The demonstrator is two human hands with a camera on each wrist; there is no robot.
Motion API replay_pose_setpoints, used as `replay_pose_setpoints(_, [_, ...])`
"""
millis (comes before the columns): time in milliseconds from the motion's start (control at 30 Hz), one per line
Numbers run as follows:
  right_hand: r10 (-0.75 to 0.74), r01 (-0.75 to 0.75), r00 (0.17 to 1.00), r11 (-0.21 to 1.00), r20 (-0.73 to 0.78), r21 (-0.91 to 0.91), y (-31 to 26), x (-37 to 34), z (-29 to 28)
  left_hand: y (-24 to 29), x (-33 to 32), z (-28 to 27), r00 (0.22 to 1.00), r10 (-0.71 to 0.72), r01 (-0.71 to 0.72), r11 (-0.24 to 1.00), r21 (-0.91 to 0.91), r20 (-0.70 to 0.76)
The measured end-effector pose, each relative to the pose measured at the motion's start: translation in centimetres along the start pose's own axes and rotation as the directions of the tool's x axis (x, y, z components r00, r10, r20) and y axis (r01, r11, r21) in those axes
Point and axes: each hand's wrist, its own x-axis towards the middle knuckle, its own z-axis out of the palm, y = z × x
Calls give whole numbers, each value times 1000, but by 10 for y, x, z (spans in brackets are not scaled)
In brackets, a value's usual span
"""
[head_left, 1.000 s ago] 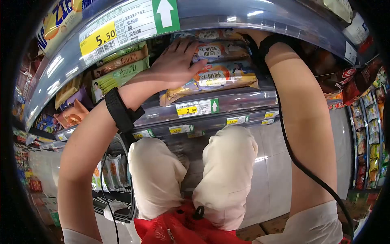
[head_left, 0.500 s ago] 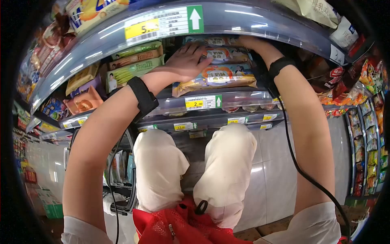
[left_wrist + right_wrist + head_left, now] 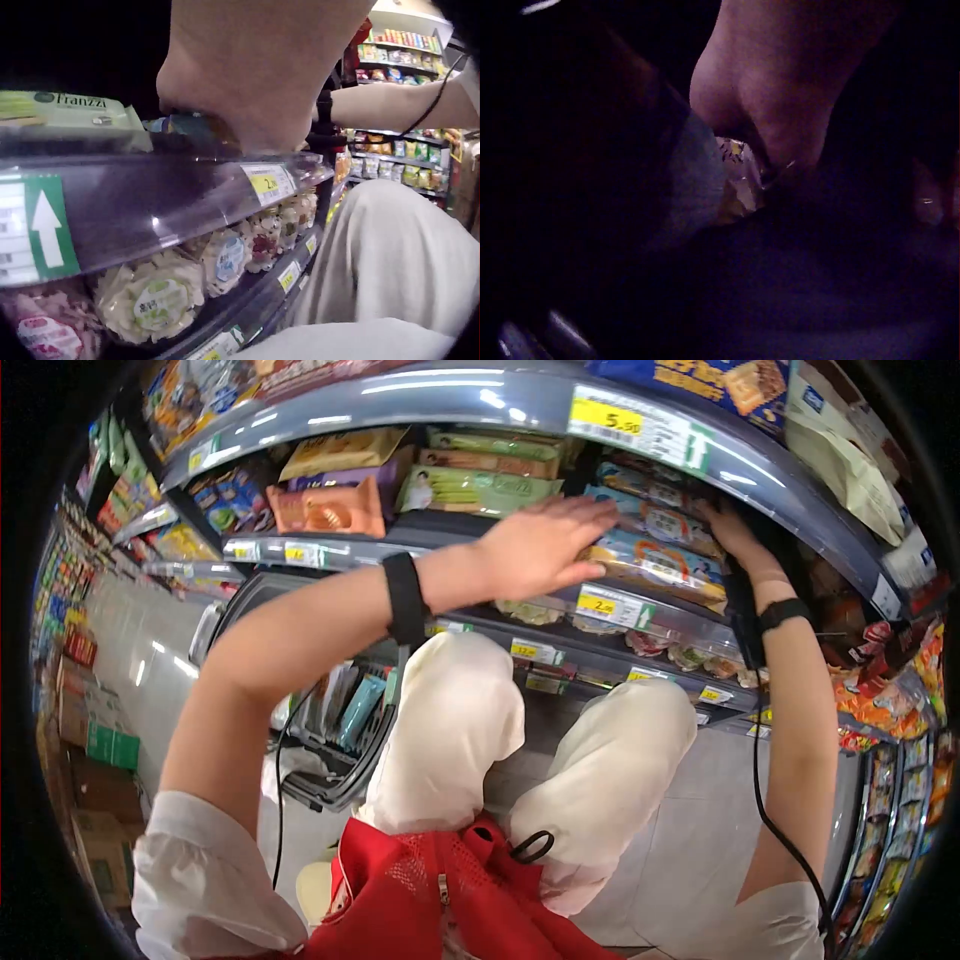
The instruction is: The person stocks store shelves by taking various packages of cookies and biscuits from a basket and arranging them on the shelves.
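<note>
Snack packs in blue and tan wrappers lie in a row, one behind another, on the shelf; the front pack (image 3: 660, 570) is nearest the shelf edge. My left hand (image 3: 545, 548) rests at their left end with its fingers stretched out over the wrappers. At the right end, reaching in under the upper shelf, my right hand (image 3: 740, 540) is against the packs, its fingertips hidden. In the dark right wrist view, a bit of shiny wrapper (image 3: 739, 161) shows beside that hand.
The upper shelf edge (image 3: 460, 395) overhangs both hands. Left of the row lie green Franzzi packs (image 3: 480, 490) and an orange pack (image 3: 330, 508). A 2.00 price tag (image 3: 608, 606) is fixed below. A basket (image 3: 325, 745) stands by the left knee.
The view has turned left, so the shelf appears further right. My left hand stays at the packs' left end with its fingers stretched; my right hand stays at their right end.
</note>
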Motion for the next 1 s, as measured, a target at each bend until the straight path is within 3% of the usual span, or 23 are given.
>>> replay_pose_setpoints(67, [19, -14, 996, 998, 84, -67, -1, -10, -15, -11, -13, -33, 998, -63, 65, 993, -97, 30])
replay_pose_setpoints(133, [-80, 80, 997, 997, 14, -18, -6, -32, -24, -33, -42, -63, 1000, 19, -20, 998, -59, -10])
replay_pose_setpoints(200, [-14, 14, 1000, 998, -3, -58, -34, -68, -38, -55, -88, -82, 999, 26, -23, 997, -78, 32])
replay_pose_setpoints(233, [-109, 105, 991, 993, -80, -52, -37, -85, -38, -63, -114, -91, 981, 33, -21, 998, -66, 190])
replay_pose_setpoints(267, [-205, 200, 967, 979, -150, -49, -42, -101, -37, -70, -143, -87, 978, 77, -53, 991, -124, 196])
replay_pose_setpoints(367, [-443, 454, 877, 891, -188, 19, -84, -144, -42, -74, -222, -75, 885, 46, 1, 995, -101, 463])
replay_pose_setpoints(400, [-502, 511, 842, 860, -198, -10, -105, -159, -44, -72, -242, -70, 792, -14, 8, 1000, 13, 610])
replay_pose_setpoints(467, [-572, 579, 799, 815, -187, -22, -147, -185, -45, -78, -281, -45, 578, -98, 118, 992, 36, 810])
replay_pose_setpoints(533, [-631, 633, 769, 774, -101, -18, -177, -203, -44, -83, -317, -16, 372, -290, 326, 930, 169, 882])
replay_pose_setpoints(567, [-646, 647, 761, 762, -56, -5, -192, -214, -43, -81, -328, -4, 240, -369, 424, 872, 245, 898])
replay_pose_setpoints(667, [-632, 641, 764, 767, 126, -41, -215, -235, -41, -87, -400, 59, 293, -341, 423, 884, 199, 893])
replay_pose_setpoints(700, [-611, 632, 768, 772, 195, -70, -218, -239, -41, -84, -409, 72, 196, -417, 599, 768, 228, 888])
replay_pose_setpoints(767, [-524, 562, 807, 823, 274, -80, -217, -245, -39, -96, -482, 138, 197, -362, 320, 902, 290, 911])
replay_pose_setpoints(833, [-451, 528, 813, 838, 367, -141, -220, -248, -42, -73, -483, 153, 86, -524, 558, 730, 395, 847])
replay_pose_setpoints(933, [-352, 446, 838, 882, 417, -154, -224, -253, -37, -47, -483, 169, -81, -657, 671, 520, 529, 749])
replay_pose_setpoints(1000, [-339, 433, 830, 892, 442, -130, -227, -248, -33, -35, -480, 179, -81, -757, 710, 412, 571, 648])
